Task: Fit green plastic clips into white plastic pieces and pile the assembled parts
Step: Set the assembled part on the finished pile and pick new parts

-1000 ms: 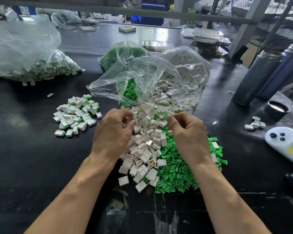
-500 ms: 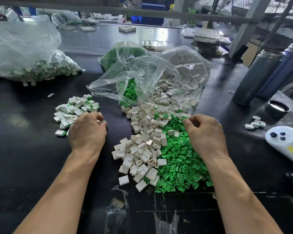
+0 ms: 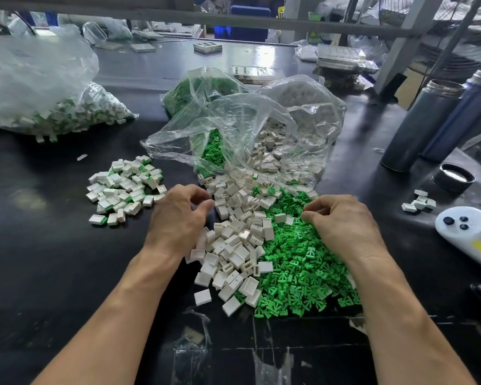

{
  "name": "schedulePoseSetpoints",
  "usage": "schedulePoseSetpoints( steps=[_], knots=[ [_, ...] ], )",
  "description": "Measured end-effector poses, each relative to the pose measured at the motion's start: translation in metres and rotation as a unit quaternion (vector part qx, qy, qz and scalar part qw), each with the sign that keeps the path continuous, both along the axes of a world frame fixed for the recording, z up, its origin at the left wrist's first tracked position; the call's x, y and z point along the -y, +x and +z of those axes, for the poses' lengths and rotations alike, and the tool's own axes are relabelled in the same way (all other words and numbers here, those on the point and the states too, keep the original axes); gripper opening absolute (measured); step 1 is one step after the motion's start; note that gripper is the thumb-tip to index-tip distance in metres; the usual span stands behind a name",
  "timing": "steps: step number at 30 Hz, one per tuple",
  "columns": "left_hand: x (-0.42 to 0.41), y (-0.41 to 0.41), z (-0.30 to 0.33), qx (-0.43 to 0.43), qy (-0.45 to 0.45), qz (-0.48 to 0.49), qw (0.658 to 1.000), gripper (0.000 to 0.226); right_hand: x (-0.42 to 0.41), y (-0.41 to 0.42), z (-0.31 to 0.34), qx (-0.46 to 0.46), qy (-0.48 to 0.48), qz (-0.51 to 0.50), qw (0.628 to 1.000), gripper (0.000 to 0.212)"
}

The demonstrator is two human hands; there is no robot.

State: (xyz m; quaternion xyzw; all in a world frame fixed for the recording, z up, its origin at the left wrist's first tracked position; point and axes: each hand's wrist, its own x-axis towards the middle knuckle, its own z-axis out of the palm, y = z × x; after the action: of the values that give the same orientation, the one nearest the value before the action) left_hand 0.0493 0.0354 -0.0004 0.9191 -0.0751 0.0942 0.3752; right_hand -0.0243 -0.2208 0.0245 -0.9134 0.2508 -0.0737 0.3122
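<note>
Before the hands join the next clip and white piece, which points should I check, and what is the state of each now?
1. Left hand at the white pieces: ok, fingers curled at the heap's edge.
2. Left hand holds a white piece: cannot tell, fingertips hidden.
3. Right hand at the green clips: ok, it rests on them.
4. Right hand holds a clip: cannot tell.
5. Assembled pile near the left hand: ok.
6. Heaps kept apart: not ok, white pieces lie among the clips.

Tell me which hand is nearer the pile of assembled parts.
Left. The left hand sits just right of the pile of assembled parts; the right hand is far across, over the green clips.
</note>
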Motion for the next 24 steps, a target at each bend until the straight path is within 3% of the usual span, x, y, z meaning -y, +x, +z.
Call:
schedulePoseSetpoints(
  steps=[7,13,19,24],
  knots=[
    [0.01,0.0,-0.004,-0.054,0.016,-0.032,0.998,0.03,-0.005,0.002,0.0,-0.035,-0.038,0.025,0.998,0.01],
    [0.012,0.002,-0.007,-0.052,-0.012,-0.021,0.998,0.016,-0.01,0.003,-0.001,-0.026,-0.046,0.026,0.998,0.01],
    [0.013,0.002,-0.007,-0.054,-0.057,-0.013,0.997,0.016,-0.018,0.003,-0.003,0.08,-0.016,0.02,0.996,0.011],
    [0.013,0.002,-0.007,-0.044,-0.084,-0.03,0.995,0.018,-0.026,0.005,-0.008,0.166,0.101,0.037,0.98,0.009]
  ],
)
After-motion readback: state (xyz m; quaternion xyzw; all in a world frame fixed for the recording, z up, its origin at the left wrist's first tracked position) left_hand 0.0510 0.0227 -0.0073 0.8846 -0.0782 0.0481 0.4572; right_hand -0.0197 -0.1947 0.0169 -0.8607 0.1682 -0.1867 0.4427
